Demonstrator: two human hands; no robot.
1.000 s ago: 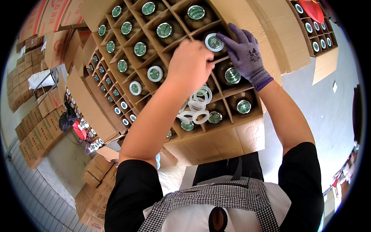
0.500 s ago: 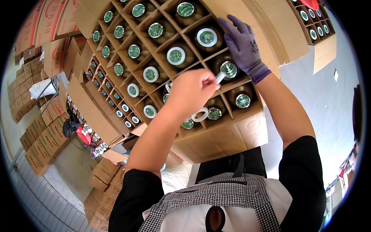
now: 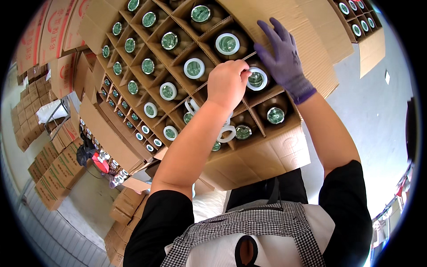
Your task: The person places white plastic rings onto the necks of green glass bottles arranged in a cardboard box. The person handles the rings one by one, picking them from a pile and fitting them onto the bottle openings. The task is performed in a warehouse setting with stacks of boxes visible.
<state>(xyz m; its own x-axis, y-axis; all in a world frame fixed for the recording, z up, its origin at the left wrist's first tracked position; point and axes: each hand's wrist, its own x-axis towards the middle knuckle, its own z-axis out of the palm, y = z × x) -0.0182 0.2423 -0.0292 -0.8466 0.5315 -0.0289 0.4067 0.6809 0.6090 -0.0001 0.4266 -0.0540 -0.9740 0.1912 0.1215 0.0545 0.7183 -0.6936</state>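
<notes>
A divided cardboard box (image 3: 253, 164) holds rows of upright glass bottles with greenish mouths; several of these wear white rings. My bare left hand (image 3: 227, 84) reaches over the dividers, thumb and fingers pinching the edge of a white ring (image 3: 265, 82) that lies round one bottle's mouth (image 3: 255, 80). Just right of that bottle is my right hand (image 3: 283, 60), in a grey-purple glove, its fingers spread and holding nothing. Loose white rings (image 3: 228, 134) lie over the bottles beside my left forearm, which hides part of them. A bottle without a ring (image 3: 275, 115) stands in the near right compartment.
Another divided box of bottles (image 3: 102, 129) stands to the left, and one more (image 3: 372, 52) at the far right. Stacked cartons (image 3: 58, 169) fill the left side. The big box's flap (image 3: 307, 31) spreads out beyond my gloved hand.
My left hand has brought the white ring onto the bottle's mouth, which was bare before. My right hand has come off that bottle's side slightly, fingers still spread. The view has shifted slightly.
</notes>
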